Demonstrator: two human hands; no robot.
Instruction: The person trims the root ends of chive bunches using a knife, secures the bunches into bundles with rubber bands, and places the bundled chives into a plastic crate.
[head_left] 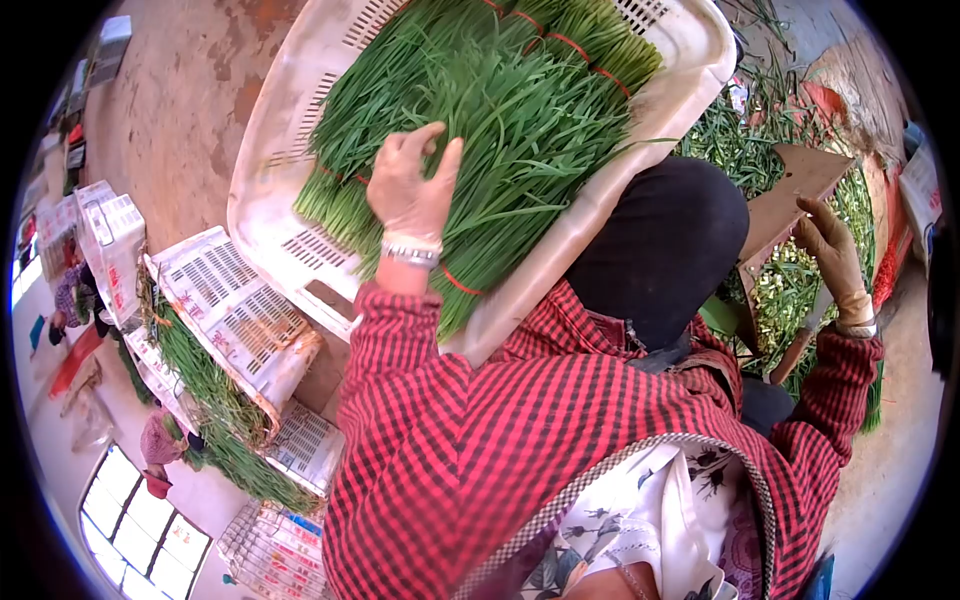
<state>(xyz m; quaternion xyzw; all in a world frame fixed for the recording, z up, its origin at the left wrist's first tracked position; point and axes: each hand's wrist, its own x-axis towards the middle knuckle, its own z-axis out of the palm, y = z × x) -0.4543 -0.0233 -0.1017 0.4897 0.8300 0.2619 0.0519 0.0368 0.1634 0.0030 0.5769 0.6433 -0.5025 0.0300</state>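
Beneath the fingers [431, 131] of the left hand [408, 192], leaves [520, 115] are deep green; beyond them, bands [570, 45] are red. Around these fingers, the basket [262, 165] is off-white; behind, the jacket [460, 430] is red-and-black checked. Beside the right hand's [836, 258] fingers, the board [800, 188] is brown.

Greens [500, 150] in basket [262, 190], crates [225, 275] left

At the crate's [695, 60] far edge, greens [520, 140] are cut off; nearer, they are partly hidden by the left sleeve [395, 325].
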